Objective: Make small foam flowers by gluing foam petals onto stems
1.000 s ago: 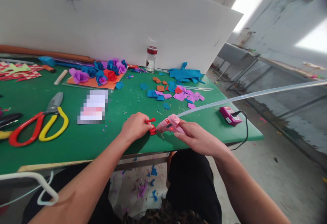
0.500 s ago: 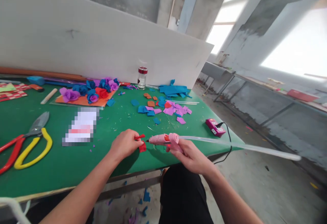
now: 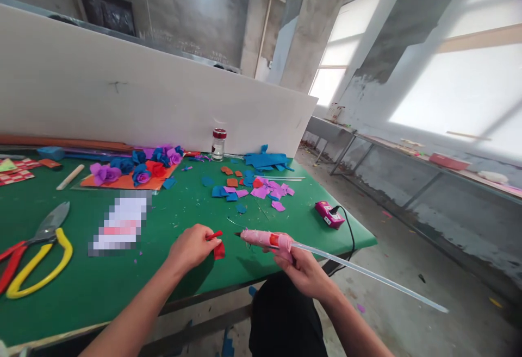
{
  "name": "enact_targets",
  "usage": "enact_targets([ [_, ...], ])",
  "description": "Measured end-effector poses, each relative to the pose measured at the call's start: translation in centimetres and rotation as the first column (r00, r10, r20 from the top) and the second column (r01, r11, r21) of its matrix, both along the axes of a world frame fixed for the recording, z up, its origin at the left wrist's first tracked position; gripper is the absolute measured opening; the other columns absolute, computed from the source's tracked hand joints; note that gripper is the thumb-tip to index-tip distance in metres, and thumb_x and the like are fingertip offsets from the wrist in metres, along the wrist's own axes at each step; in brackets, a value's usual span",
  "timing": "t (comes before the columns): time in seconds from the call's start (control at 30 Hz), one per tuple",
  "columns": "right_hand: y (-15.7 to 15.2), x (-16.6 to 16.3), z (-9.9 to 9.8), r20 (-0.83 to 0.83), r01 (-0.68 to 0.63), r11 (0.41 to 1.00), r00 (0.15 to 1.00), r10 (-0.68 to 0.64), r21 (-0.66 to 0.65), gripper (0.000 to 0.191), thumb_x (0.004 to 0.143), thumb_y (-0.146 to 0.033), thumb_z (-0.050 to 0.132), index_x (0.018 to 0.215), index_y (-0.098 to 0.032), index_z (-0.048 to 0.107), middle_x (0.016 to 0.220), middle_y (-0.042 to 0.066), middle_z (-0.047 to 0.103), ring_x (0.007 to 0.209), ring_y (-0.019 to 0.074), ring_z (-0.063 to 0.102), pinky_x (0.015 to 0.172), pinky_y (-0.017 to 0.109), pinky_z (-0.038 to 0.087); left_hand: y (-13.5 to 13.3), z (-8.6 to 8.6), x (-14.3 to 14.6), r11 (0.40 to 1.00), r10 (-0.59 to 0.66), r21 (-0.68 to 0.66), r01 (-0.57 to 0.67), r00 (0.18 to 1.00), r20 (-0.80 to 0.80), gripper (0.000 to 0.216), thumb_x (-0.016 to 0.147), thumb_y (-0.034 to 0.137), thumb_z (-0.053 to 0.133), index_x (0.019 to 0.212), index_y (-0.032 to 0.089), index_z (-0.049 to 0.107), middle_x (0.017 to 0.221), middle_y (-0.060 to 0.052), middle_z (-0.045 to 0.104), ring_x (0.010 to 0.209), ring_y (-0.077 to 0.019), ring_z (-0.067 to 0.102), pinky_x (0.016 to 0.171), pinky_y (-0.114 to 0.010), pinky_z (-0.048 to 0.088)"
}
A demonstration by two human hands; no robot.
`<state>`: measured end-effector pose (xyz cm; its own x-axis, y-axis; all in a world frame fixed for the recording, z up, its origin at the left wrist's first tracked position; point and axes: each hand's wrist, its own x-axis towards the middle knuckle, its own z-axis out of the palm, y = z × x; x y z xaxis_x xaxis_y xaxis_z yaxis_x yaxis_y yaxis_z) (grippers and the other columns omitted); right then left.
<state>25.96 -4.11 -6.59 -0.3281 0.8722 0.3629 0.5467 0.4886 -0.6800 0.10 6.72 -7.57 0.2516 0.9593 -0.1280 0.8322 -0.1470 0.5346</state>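
A pink hot glue gun [image 3: 261, 237] is gripped in my right hand [image 3: 305, 267], its dark nozzle pointing left. From its back end a long translucent glue stick [image 3: 379, 275] sticks out to the right, past the table edge. My left hand [image 3: 193, 248] is closed, pinching a piece of red crepe paper [image 3: 219, 250] with a thin rolled part poking out above it. The nozzle and the red paper are a short gap apart. A fine thread of glue trails above the nozzle. Both hands are over the front of the green table [image 3: 163, 275].
Scissors [image 3: 49, 232] with red and yellow handles lie at left. Paper flowers [image 3: 141, 167] rest on an orange sheet at the back. Purple, blue and orange scraps [image 3: 265, 187] lie mid-table. A glass jar [image 3: 218, 145] stands by the white board [image 3: 163, 101]. A magenta power strip [image 3: 329, 214] sits near the right edge.
The glue gun's nozzle has drawn back a little from the red paper, and the glue stick now slants downward to the right. My view has tilted upward.
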Motion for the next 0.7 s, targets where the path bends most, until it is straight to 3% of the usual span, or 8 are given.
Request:
enact_targets([
  [0.23,0.4,1.1,-1.3,-0.122,0.146,0.987,0.981,-0.153,-0.067,0.028,0.089,-0.036,0.053,0.108,-0.018,0.063,0.099,0.007,0.066,0.087,0.0228,0.059,0.082,0.037,0.048,-0.3,0.3,0.1,0.998,-0.047,0.027,0.049,0.997,-0.067,0.026,0.076,0.033,0.051,0.058,0.021,0.065,0.053,-0.001,0.055,0.052,-0.0154,0.049,0.051,-0.026,0.021],
  [0.37,1.2,1.4,-1.9,-0.280,0.178,0.965,0.932,-0.229,-0.194,0.033,0.083,-0.044,0.061,0.105,-0.018,0.064,0.078,0.003,0.061,0.068,0.0172,0.053,0.060,0.028,0.045,-0.4,0.4,-0.1,0.998,-0.033,0.059,0.037,0.998,-0.062,0.022,0.075,0.038,0.055,0.065,0.023,0.069,0.058,-0.001,0.059,0.057,-0.0166,0.052,0.052,-0.026,0.022],
  [0.5,1.7,1.1,-1.7,-0.434,0.195,0.913,0.831,-0.347,-0.358,0.041,0.078,-0.048,0.066,0.104,-0.016,0.062,0.066,-0.001,0.054,0.053,0.0117,0.043,0.046,0.023,0.032,-0.3,0.6,-0.3,0.996,0.008,0.093,-0.001,0.997,-0.074,0.021,0.075,0.042,0.059,0.068,0.024,0.068,0.062,-0.001,0.061,0.060,-0.0171,0.054,0.053,-0.025,0.024],
  [0.6,2.2,0.8,-0.9,-0.537,0.233,0.895,0.732,-0.420,-0.382,0.037,0.075,-0.047,0.069,0.093,-0.015,0.061,0.065,-0.001,0.055,0.054,0.0112,0.043,0.047,0.022,0.030,0.0,0.8,-0.6,0.995,0.000,0.097,0.006,0.998,-0.057,0.028,0.080,0.042,0.054,0.065,0.022,0.066,0.058,-0.001,0.059,0.057,-0.0167,0.052,0.052,-0.026,0.023],
  [0.7,2.8,0.7,0.1,-0.606,0.252,0.896,0.667,-0.434,-0.365,0.028,0.075,-0.042,0.067,0.082,-0.016,0.059,0.063,-0.002,0.056,0.056,0.0113,0.046,0.051,0.022,0.032,-0.1,1.3,-0.6,0.996,0.038,0.081,-0.043,0.997,0.065,0.029,0.079,0.044,0.057,0.068,0.021,0.070,0.056,-0.001,0.059,0.057,-0.0158,0.052,0.053,-0.025,0.027],
])
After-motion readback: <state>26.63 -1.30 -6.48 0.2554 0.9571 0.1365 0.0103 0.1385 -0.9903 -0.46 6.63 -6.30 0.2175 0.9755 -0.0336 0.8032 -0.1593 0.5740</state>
